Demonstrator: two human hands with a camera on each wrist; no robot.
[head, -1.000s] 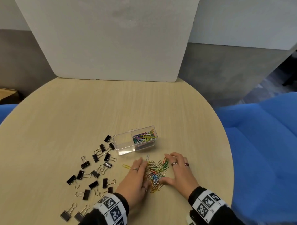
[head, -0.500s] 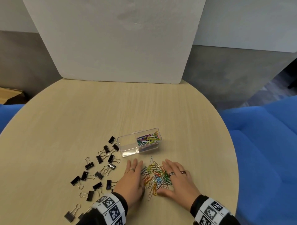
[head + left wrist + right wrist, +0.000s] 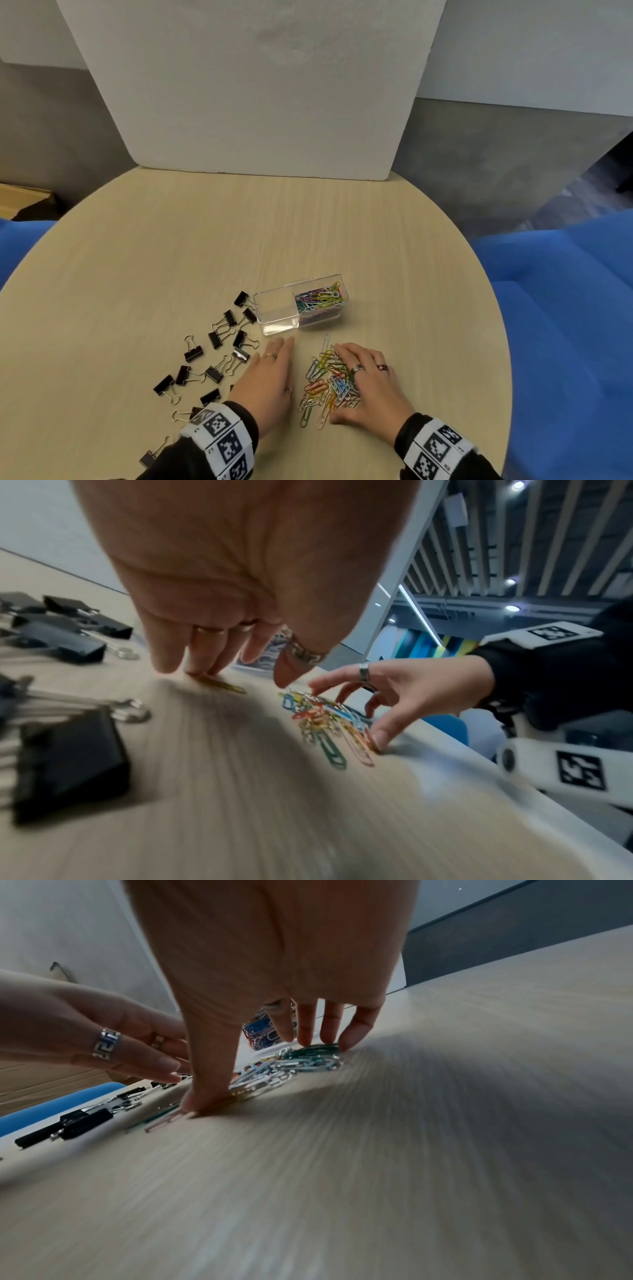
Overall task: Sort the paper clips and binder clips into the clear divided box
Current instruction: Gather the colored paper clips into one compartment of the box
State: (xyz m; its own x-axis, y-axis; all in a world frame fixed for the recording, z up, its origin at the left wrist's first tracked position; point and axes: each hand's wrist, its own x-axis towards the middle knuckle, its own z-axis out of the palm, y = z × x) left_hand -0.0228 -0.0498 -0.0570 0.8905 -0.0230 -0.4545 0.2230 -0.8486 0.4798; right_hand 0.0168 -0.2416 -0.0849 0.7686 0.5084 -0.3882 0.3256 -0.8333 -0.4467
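The clear divided box (image 3: 274,313) stands on the round table; its right compartment holds coloured paper clips (image 3: 320,298) and its left one is bare. A loose pile of paper clips (image 3: 323,383) lies in front of it. My right hand (image 3: 368,382) rests on the pile's right side, fingers spread over the clips (image 3: 304,1057) and thumb down on the table. My left hand (image 3: 272,370) lies flat left of the pile, apart from it, its straight fingertips (image 3: 202,670) pressing a single yellow paper clip (image 3: 224,687). Black binder clips (image 3: 219,356) lie scattered further left.
A white foam board (image 3: 253,89) stands upright at the table's far edge. Blue seating (image 3: 565,325) flanks the table on the right, and a strip of it shows on the left. The near table edge runs just behind my wrists.
My left hand has slid left, away from the pile it was flanking, onto the stray yellow clip. My right hand stays on the pile, which has bunched slightly toward me.
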